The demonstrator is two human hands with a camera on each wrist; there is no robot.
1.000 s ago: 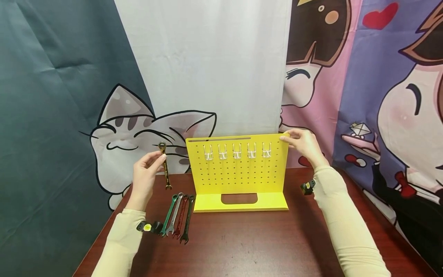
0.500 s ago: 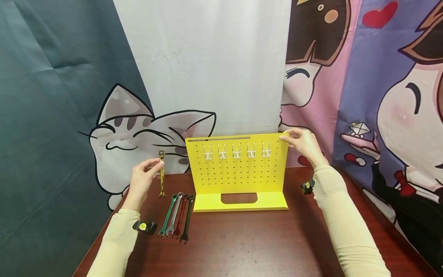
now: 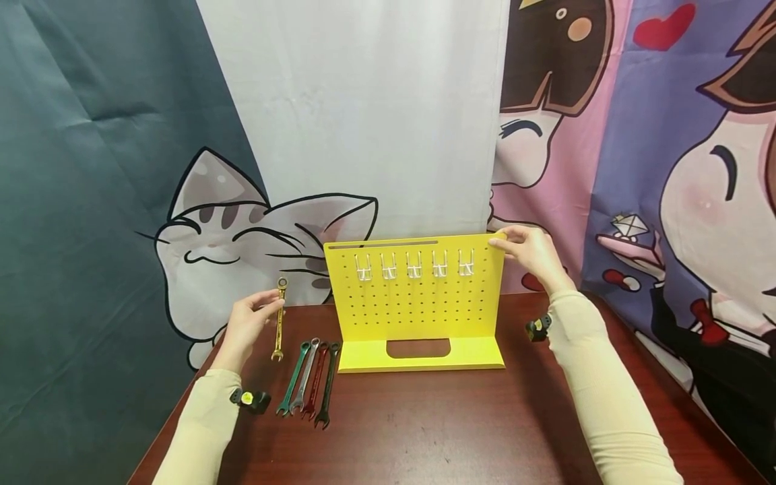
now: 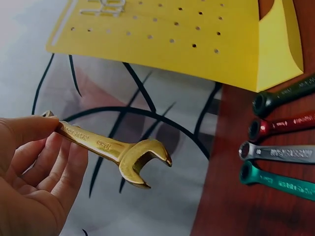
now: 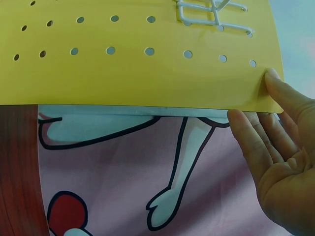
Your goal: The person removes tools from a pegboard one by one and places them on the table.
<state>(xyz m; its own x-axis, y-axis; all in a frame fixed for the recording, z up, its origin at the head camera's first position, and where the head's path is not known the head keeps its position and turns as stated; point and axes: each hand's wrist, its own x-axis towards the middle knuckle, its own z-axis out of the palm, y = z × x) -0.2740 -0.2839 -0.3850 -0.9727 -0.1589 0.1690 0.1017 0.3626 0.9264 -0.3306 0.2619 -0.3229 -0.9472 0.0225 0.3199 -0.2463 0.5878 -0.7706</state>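
My left hand [image 3: 250, 322] pinches a gold combination wrench [image 3: 279, 327] near its ring end, left of the yellow pegboard [image 3: 418, 306]. The wrench hangs upright with its open jaw downward; in the left wrist view that open end [image 4: 142, 162] points away from the fingers. At the pegboard's top right corner, my right hand [image 3: 533, 252] grips the edge between thumb and fingers, as the right wrist view also shows. Several white wire hooks [image 3: 414, 268] sit in a row along the upper part of the board, and nothing hangs on them.
Beside the board's left foot lie a green wrench [image 3: 294, 378], a silver wrench [image 3: 305, 377], a red wrench [image 3: 316, 382] and a black wrench [image 3: 327, 387], side by side on the brown table [image 3: 424, 431]. A printed cloth [image 3: 388, 121] hangs behind the table.
My left hand has moved down and slightly left with the gold wrench, which now hangs lower, its lower end tilted a little left. The right hand stays on the board's corner.
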